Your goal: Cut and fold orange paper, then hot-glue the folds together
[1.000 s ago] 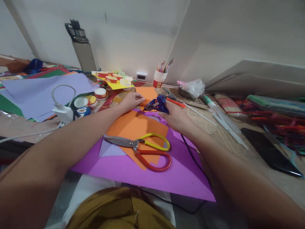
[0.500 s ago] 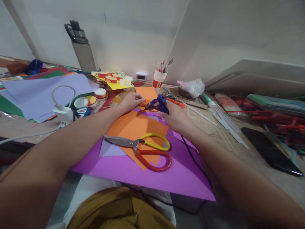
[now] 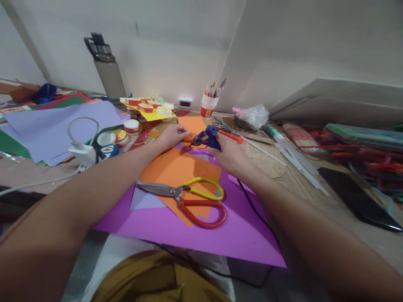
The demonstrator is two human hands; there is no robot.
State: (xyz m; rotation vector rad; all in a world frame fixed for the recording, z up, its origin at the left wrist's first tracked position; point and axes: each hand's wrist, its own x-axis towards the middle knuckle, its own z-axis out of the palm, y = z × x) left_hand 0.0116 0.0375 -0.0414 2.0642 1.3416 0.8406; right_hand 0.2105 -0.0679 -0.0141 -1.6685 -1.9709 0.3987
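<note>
My right hand (image 3: 231, 154) is wrapped round a blue hot glue gun (image 3: 206, 137), its nozzle pointing left and down. A small folded piece of orange paper (image 3: 191, 126) lies under the nozzle. With fingers pressed together, my left hand (image 3: 171, 136) grips that paper at its left edge. Nearer to me, scissors (image 3: 176, 191) with one yellow and one red handle rest on a larger orange sheet (image 3: 170, 165). Beneath it are a pale lilac piece (image 3: 146, 199) and a wide purple sheet (image 3: 189, 235). The glue gun's black cord (image 3: 255, 205) runs down past my right forearm.
A paper cup of pens (image 3: 209, 105), a small white digital clock (image 3: 185, 102) and a bottle (image 3: 108, 75) stand by the wall. Paper rings sit on yellow card (image 3: 151, 115). Left are a white plug adapter (image 3: 83, 153) and tape rolls (image 3: 107, 138); right, a black phone (image 3: 359, 197) and glue sticks (image 3: 299, 167).
The view has tilted up slightly. Both hands stay nearly in place, the glue gun's nozzle still over the small orange paper.
</note>
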